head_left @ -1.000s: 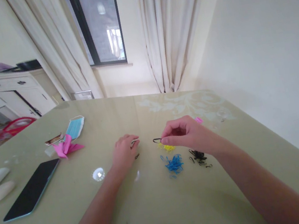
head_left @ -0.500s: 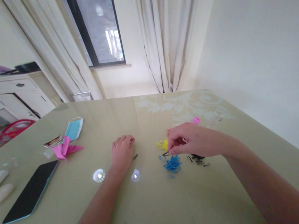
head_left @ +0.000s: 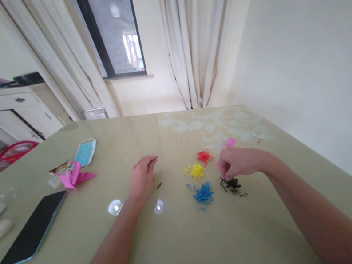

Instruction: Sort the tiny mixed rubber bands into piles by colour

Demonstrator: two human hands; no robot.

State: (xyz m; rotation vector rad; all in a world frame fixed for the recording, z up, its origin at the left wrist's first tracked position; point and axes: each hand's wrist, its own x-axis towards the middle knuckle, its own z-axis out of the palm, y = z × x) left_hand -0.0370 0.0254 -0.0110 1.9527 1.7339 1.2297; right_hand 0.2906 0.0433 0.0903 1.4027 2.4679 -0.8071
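— Right hand down at the pile of thin black rubbery loops beneath! Gripping one?
— Can't tell! Left hand curled, hold unclear, one small black rubbery loop just right.

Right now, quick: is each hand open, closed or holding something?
Left hand: fingers curled near a loose black band; grip unclear.
Right hand: fingers bunched at the black pile; can't tell if holding any.

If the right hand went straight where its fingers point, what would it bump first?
Probably the pile of thin black loops just below the right hand; its fingers may already touch it, but depth is unclear.
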